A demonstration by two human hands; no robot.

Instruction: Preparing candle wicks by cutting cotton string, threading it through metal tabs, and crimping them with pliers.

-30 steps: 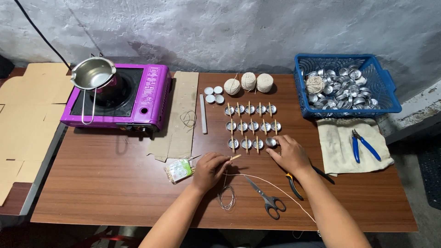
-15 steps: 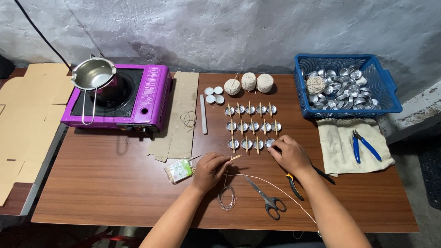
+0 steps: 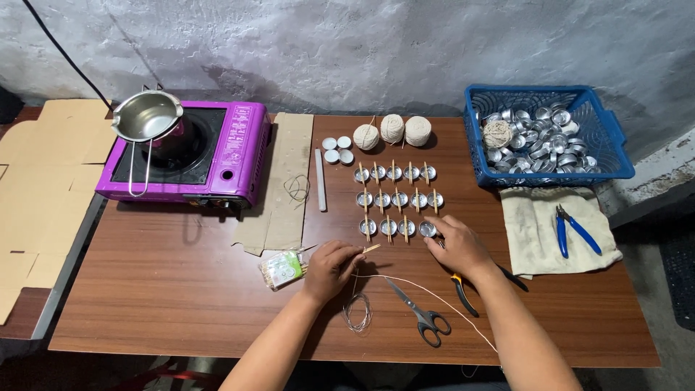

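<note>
1. While the left hand point(image 3: 329, 266) rests on the worktop point(image 3: 181, 289), its fingers pinch a thin wooden stick point(image 3: 369, 248) pointing toward the cups.
2. Right hand point(image 3: 457, 244) lies loosely curled, fingertips touching the last small metal cup point(image 3: 427, 229) in the front row of cups; whether it grips the cup cannot be told.
3. A white string point(image 3: 434, 295) runs from the left hand across the worktop toward the right forearm.
4. Scissors point(image 3: 418, 311) lie between the forearms, beside a wire coil point(image 3: 356, 313).
5. Pliers point(image 3: 461, 289) lie partly hidden under the right wrist.
6. A blue basket point(image 3: 604, 137) of metal cups stands far right.
</note>
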